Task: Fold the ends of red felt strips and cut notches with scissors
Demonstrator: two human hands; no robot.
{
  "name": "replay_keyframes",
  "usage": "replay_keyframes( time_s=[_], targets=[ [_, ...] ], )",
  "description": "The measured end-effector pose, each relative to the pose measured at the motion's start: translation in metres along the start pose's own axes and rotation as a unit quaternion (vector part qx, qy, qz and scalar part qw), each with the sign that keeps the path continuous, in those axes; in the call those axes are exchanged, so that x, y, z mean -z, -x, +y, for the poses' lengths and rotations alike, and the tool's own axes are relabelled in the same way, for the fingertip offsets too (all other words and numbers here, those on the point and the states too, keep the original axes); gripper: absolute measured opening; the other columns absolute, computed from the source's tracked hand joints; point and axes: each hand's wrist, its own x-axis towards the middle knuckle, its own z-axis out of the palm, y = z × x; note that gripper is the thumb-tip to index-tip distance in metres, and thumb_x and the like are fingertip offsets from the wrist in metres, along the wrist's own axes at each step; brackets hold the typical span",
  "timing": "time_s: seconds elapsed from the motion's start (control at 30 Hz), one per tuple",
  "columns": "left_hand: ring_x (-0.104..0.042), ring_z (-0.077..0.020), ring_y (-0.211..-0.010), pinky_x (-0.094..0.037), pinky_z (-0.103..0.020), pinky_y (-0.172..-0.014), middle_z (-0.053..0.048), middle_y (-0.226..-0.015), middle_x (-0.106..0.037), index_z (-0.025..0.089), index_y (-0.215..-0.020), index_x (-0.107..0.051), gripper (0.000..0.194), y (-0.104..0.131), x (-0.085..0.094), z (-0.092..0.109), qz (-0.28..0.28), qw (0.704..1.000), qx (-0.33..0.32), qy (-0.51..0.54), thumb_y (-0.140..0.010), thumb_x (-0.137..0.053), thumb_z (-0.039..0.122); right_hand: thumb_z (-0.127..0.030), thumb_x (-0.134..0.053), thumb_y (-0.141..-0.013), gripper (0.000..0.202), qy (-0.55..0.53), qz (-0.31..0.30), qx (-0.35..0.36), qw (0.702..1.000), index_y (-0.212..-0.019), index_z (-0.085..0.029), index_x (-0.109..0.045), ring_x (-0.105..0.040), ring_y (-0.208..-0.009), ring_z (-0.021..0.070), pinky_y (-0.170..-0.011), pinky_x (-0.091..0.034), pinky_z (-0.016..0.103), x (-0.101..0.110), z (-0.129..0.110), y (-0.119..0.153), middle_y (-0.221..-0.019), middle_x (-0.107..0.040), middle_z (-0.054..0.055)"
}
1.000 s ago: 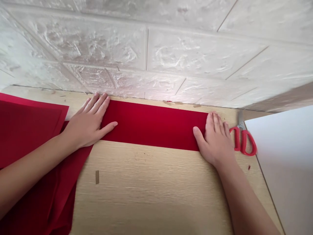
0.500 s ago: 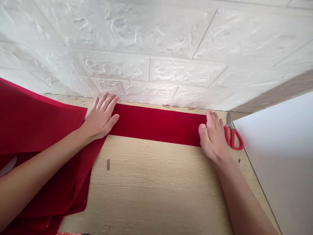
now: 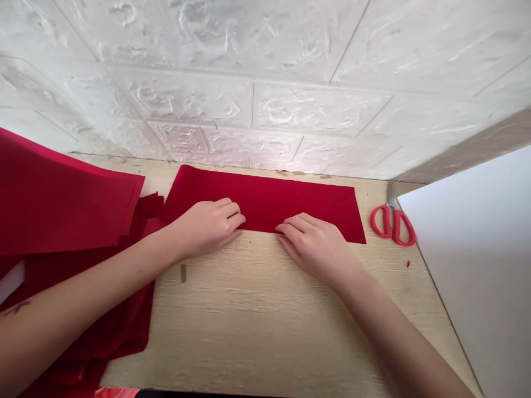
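Red strip (image 3: 265, 196) obs. on table (image 3: 265, 326) at 12 o'clock from me, long axis approx. 9-to-3, dipping slightly twd 3. My L hand (image 3: 213, 224) and R hand (image 3: 319, 243) face each other abt mid-length, fingers of both closed on its near edge w/ a gap betw., neither hand noticeably nearer. Scissors (image 3: 396, 225) lie apart at 3 o'clock, R side; red sheets (image 3: 70, 204) at 9 o'clock.

Hands, left (image 3: 215, 225) and right (image 3: 315, 243), touching near edge of red strip (image 3: 265, 196); red-handled scissors (image 3: 397, 223) to right.
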Motion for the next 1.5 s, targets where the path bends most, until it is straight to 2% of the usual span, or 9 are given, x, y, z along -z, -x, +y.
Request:
replay_keyframes(
  time_s=[0.2, 0.3, 0.5, 0.7, 0.83, 0.97, 1.07, 1.3, 1.5],
  targets=[
    [-0.059, -0.0192, -0.064, -0.031, -0.03, -0.048, -0.005, -0.07, -0.065, 0.014, -0.079, -0.068, 0.023, -0.006, 0.006, 0.005, -0.031, 0.996, -0.054, -0.06, -0.084, -0.054, -0.003, -0.023, -0.052, -0.104, 0.027, -0.012, -0.03, -0.034, 0.999, -0.096, -0.017, -0.077, -0.068, -0.083, 0.0183, -0.063, -0.04, 0.032, 0.005, -0.001, -0.002, -0.095, -0.078, 0.005],
    [-0.058, -0.0183, -0.06, -0.026, -0.03, -0.046, -0.005, -0.066, -0.063, 0.015, -0.072, -0.064, 0.026, -0.014, 0.008, 0.008, -0.049, 0.995, -0.051, -0.067, -0.079, -0.052, -0.007, -0.027, -0.053, -0.104, 0.025, -0.023, -0.051, -0.06, 0.997, -0.098, -0.017, -0.076, -0.068, -0.085, 0.0185, -0.06, -0.036, 0.031, 0.008, -0.002, -0.003, -0.095, -0.078, 0.006],
    [-0.063, -0.0191, -0.068, -0.034, -0.031, -0.055, -0.004, -0.075, -0.07, 0.017, -0.078, -0.067, 0.016, -0.027, 0.018, -0.002, -0.114, 0.991, 0.057, 0.041, -0.089, -0.056, 0.015, -0.042, -0.058, -0.102, 0.029, -0.012, -0.086, -0.085, 0.993, -0.11, -0.018, -0.073, -0.066, -0.089, 0.0206, -0.056, -0.027, 0.032, 0.012, -0.008, -0.008, -0.103, -0.077, 0.007],
    [-0.062, -0.0176, -0.071, -0.039, -0.031, -0.064, -0.003, -0.086, -0.073, 0.019, -0.08, -0.066, 0.016, -0.036, 0.032, -0.012, -0.185, 0.965, 0.123, 0.141, -0.089, -0.055, 0.024, -0.027, -0.043, -0.107, 0.032, -0.017, -0.132, -0.15, 0.98, -0.107, -0.021, -0.074, -0.067, -0.093, 0.0188, -0.057, -0.026, 0.032, 0.011, -0.007, -0.019, -0.103, -0.077, 0.005],
    [-0.067, -0.0242, -0.09, -0.048, -0.034, -0.074, -0.008, -0.103, -0.072, 0.017, -0.108, -0.068, 0.04, -0.025, 0.034, -0.014, -0.193, 0.958, 0.135, 0.163, -0.092, -0.06, 0.052, -0.026, -0.047, -0.105, 0.027, -0.049, -0.163, -0.163, 0.972, -0.108, -0.022, -0.073, -0.069, -0.098, 0.0189, -0.059, -0.029, 0.031, 0.017, 0.001, -0.028, -0.108, -0.077, 0.003],
    [-0.064, -0.0336, -0.115, -0.051, -0.044, -0.094, -0.014, -0.121, -0.07, 0.015, -0.119, -0.068, 0.035, -0.004, 0.039, -0.023, -0.248, 0.956, 0.149, 0.039, -0.096, -0.051, 0.034, -0.025, -0.049, -0.102, 0.023, -0.074, -0.189, -0.165, 0.965, -0.105, -0.023, -0.073, -0.07, -0.096, 0.0196, -0.061, -0.03, 0.031, 0.024, 0.007, -0.035, -0.107, -0.077, 0.001],
    [-0.067, -0.0321, -0.115, -0.055, -0.043, -0.089, -0.014, -0.13, -0.069, 0.015, -0.125, -0.067, 0.042, 0.014, 0.044, -0.034, -0.304, 0.931, 0.2, 0.024, -0.094, -0.04, 0.023, -0.024, -0.05, -0.102, 0.022, -0.085, -0.196, -0.163, 0.963, -0.104, -0.024, -0.071, -0.07, -0.098, 0.0201, -0.062, -0.031, 0.03, 0.025, 0.009, -0.037, -0.108, -0.077, 0.0],
    [-0.063, -0.0285, -0.132, -0.051, -0.042, -0.11, -0.01, -0.149, -0.062, 0.016, -0.141, -0.063, 0.06, 0.049, 0.04, -0.052, -0.279, 0.932, 0.207, 0.104, -0.089, -0.033, 0.017, -0.025, -0.052, -0.104, 0.018, -0.071, -0.155, -0.142, 0.975, -0.105, -0.02, -0.07, -0.066, -0.104, 0.0219, -0.067, -0.041, 0.03, 0.013, 0.008, -0.021, -0.108, -0.075, 0.005],
    [-0.062, -0.0274, -0.132, -0.049, -0.041, -0.114, -0.009, -0.147, -0.063, 0.017, -0.138, -0.066, 0.061, 0.057, 0.034, -0.058, -0.244, 0.935, 0.214, 0.144, -0.084, -0.037, 0.021, -0.023, -0.051, -0.105, 0.021, 0.058, 0.005, -0.073, 0.996, -0.099, -0.016, -0.07, -0.066, -0.087, 0.0217, -0.072, -0.045, 0.033, 0.002, 0.035, 0.033, -0.094, -0.075, 0.007]
  ],
)
